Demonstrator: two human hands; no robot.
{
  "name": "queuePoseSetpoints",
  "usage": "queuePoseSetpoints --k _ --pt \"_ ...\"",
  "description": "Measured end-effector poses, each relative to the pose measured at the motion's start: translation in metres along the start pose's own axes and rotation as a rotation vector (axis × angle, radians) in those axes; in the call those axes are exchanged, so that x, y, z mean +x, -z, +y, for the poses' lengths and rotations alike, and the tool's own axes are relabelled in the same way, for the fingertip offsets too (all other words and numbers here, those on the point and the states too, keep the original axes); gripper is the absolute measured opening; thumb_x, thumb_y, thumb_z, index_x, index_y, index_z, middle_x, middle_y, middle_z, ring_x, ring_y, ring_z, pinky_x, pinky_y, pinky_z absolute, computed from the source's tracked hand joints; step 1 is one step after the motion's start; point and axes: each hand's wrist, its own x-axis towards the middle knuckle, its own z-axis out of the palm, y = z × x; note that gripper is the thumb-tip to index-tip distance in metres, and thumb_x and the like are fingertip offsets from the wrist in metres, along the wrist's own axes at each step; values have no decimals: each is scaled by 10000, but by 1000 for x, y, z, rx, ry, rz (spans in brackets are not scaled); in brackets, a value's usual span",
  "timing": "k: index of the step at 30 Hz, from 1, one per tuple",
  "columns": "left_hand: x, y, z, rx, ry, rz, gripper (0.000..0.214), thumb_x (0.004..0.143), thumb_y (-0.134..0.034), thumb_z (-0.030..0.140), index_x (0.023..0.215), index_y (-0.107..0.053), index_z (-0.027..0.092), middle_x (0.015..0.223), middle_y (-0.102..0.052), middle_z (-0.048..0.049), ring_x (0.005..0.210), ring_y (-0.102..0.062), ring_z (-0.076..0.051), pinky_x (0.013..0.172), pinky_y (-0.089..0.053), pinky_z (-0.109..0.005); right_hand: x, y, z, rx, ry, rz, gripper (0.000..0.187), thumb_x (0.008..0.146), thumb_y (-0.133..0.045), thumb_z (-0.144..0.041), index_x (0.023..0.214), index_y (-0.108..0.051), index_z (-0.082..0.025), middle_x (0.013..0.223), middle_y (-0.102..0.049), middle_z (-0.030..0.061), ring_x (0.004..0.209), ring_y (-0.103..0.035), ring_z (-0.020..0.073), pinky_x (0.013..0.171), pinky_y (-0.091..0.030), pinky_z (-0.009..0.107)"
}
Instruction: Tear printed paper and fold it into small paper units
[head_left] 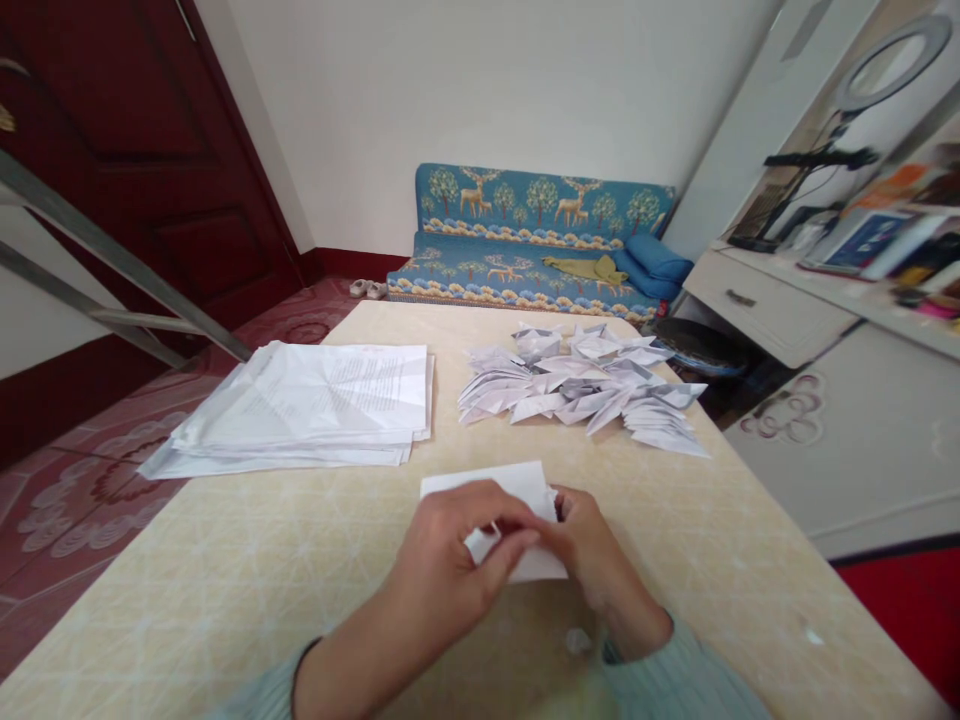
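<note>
Near the middle of the table, a folded sheet of white paper (517, 483) is held between both hands. My left hand (457, 545) reaches across its front, with thumb and fingers pinched at the right part of the sheet. Gripping its right edge is my right hand (589, 540), whose fingertips are partly hidden behind the paper and the left fingers. Beyond the hands lies a group of folded paper pieces (577, 380) with pointed ends, some nested in rows. To the left rests a stack of printed paper sheets (315, 400), creased on top.
The table (262, 580) has a small scrap (577, 641) near my right wrist. Past its far edge stands a blue patterned sofa (517, 245). A white cabinet (780, 310) holding assorted items is on the right, and a metal ladder (112, 240) leans at the left.
</note>
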Motion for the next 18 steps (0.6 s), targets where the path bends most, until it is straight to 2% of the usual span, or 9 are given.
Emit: queuePoseSetpoints --k 1,2,3,4,6,8,13,18 --pt "5 5 -3 99 -88 131 136 734 -650 253 834 -739 228 847 -686 -80 841 -593 -224 789 -440 -316 -3 -4 -1 -18 -11 -56 188 604 -741 -257 717 -667 -126 626 -659 -1 526 -550 128 481 -399 218" --pt "9 9 -8 169 -119 172 211 678 -702 242 886 -734 238 928 -682 -80 929 -575 -247 854 -417 -336 -5 -8 -1 -38 -18 -108 157 612 -726 -238 701 -660 -127 607 -640 -12 512 -529 115 472 -379 208" --pt "13 12 -15 198 -98 162 336 614 -751 243 949 -720 236 986 -675 -80 969 -565 -261 874 -409 -340 -8 -11 -1 -61 -19 -150 128 623 -708 -217 697 -656 -127 600 -627 -18 508 -515 106 471 -365 202" --pt "15 14 -22 184 -37 114 380 587 -769 247 962 -714 226 973 -680 -75 929 -582 -253 833 -428 -322 -10 -15 0 -88 -11 -178 101 632 -689 -196 698 -654 -128 597 -617 -23 508 -506 99 471 -355 197" --pt "17 15 -36 84 119 -89 176 651 -717 268 805 -720 182 771 -684 -49 719 -598 -200 655 -444 -265 -13 -21 2 -144 20 -213 52 645 -652 -161 689 -648 -133 587 -600 -31 505 -490 91 465 -337 191" --pt "16 14 -48 -24 235 -204 138 690 -676 284 696 -688 147 626 -630 -22 570 -536 -148 530 -389 -227 -14 -24 5 -176 51 -216 18 647 -636 -141 664 -635 -136 568 -582 -37 496 -472 85 457 -325 189" --pt "15 18 -61 -202 373 -317 231 672 -684 341 632 -642 117 533 -535 1 468 -418 -94 441 -296 -204 -13 -20 6 -141 78 -280 134 685 -686 -257 710 -619 -143 587 -576 -32 500 -475 81 461 -342 187" --pt "16 24 -65 -190 416 -427 244 648 -711 342 635 -646 108 545 -521 2 480 -409 -88 440 -293 -198 -8 -5 -1 -182 -34 -260 269 709 -668 -408 727 -595 -150 552 -557 -33 400 -438 56 371 -289 167"
